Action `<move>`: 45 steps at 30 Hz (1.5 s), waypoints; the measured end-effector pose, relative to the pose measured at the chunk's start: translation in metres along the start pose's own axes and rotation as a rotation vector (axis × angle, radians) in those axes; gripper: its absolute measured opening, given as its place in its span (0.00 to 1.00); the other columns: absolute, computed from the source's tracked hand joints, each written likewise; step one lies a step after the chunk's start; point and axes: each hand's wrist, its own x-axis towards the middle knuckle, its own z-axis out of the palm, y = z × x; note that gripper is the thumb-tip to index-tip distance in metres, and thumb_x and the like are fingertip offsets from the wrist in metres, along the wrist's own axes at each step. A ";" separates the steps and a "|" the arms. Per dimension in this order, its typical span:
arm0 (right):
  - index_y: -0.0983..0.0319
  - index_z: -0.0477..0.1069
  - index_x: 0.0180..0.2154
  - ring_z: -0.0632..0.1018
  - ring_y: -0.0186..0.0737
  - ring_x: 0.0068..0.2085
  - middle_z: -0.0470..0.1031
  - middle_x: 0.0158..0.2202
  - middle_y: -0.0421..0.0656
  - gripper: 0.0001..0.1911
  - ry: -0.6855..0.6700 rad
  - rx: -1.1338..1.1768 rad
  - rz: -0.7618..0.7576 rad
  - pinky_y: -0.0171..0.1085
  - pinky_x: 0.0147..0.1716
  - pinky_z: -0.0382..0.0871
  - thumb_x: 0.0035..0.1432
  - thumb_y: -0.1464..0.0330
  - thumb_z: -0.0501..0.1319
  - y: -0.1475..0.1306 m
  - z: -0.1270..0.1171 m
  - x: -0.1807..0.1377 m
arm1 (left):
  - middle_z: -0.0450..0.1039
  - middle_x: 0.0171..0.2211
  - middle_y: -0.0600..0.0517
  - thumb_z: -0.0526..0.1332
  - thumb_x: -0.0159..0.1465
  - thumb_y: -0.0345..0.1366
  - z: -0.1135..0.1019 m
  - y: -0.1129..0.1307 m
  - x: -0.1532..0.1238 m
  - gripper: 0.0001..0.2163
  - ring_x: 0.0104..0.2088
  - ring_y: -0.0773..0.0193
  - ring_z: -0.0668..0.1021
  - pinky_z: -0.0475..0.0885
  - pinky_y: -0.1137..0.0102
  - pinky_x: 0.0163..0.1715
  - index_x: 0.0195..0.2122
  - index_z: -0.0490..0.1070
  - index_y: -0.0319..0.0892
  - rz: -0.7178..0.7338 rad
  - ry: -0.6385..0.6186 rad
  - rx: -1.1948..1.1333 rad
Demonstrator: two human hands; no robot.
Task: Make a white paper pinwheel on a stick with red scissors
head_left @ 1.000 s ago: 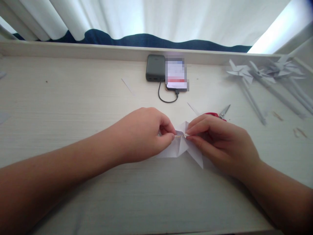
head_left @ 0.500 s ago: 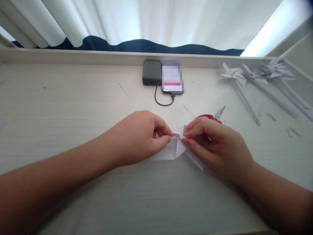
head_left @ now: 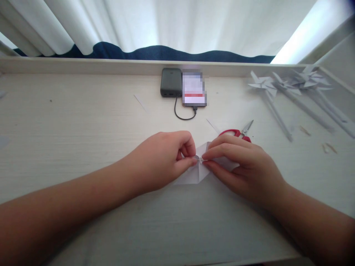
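Note:
A folded white paper pinwheel (head_left: 197,173) lies on the pale wooden table in front of me. My left hand (head_left: 163,159) pinches its centre with thumb and forefinger, fingers curled. My right hand (head_left: 244,168) meets it from the right, fingertips pressed together on the same centre, covering the paper's right part. A small stick was visible between the fingertips earlier; now it is hidden.
Red-handled scissors (head_left: 238,132) lie just behind my right hand. A dark power bank (head_left: 170,82) and a cabled phone (head_left: 194,90) sit at the back. Several finished paper pinwheels (head_left: 291,87) on sticks lie at the back right. White curtains hang beyond the table's raised rim (head_left: 83,66).
My fingertips have closed together at the paper's centre, hiding the small stick seen before. The right hand now covers the paper's lower right point. The view shifted slightly.

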 end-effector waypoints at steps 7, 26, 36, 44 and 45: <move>0.61 0.76 0.36 0.75 0.37 0.36 0.73 0.35 0.44 0.08 -0.004 -0.020 -0.004 0.35 0.34 0.71 0.55 0.77 0.61 -0.003 0.001 -0.001 | 0.74 0.27 0.58 0.62 0.58 0.38 0.006 -0.001 -0.004 0.03 0.28 0.66 0.73 0.62 0.71 0.26 0.31 0.72 0.47 0.012 0.063 0.074; 0.59 0.77 0.35 0.73 0.42 0.37 0.75 0.35 0.45 0.07 0.142 -0.256 -0.104 0.45 0.37 0.66 0.55 0.75 0.63 -0.002 -0.003 -0.002 | 0.75 0.37 0.54 0.58 0.61 0.33 0.010 0.001 -0.004 0.04 0.40 0.60 0.74 0.67 0.64 0.42 0.35 0.72 0.45 0.071 0.171 -0.021; 0.59 0.76 0.36 0.73 0.43 0.38 0.75 0.35 0.44 0.08 0.182 -0.298 -0.165 0.46 0.38 0.65 0.54 0.76 0.64 -0.006 -0.003 -0.002 | 0.76 0.38 0.52 0.55 0.63 0.30 0.010 0.004 -0.006 0.06 0.40 0.61 0.77 0.72 0.67 0.38 0.38 0.69 0.44 0.070 0.148 -0.165; 0.58 0.76 0.36 0.74 0.45 0.39 0.75 0.34 0.44 0.09 0.234 -0.329 -0.189 0.48 0.39 0.66 0.52 0.77 0.65 -0.011 -0.006 -0.002 | 0.74 0.38 0.53 0.55 0.62 0.28 0.011 0.006 -0.006 0.07 0.36 0.65 0.77 0.73 0.69 0.37 0.40 0.67 0.43 0.104 0.164 -0.291; 0.58 0.76 0.36 0.74 0.46 0.39 0.75 0.34 0.44 0.09 0.240 -0.333 -0.189 0.48 0.39 0.66 0.52 0.77 0.65 -0.012 -0.006 -0.002 | 0.74 0.38 0.53 0.55 0.62 0.28 0.011 0.006 -0.006 0.07 0.36 0.65 0.77 0.73 0.69 0.37 0.40 0.67 0.43 0.106 0.164 -0.297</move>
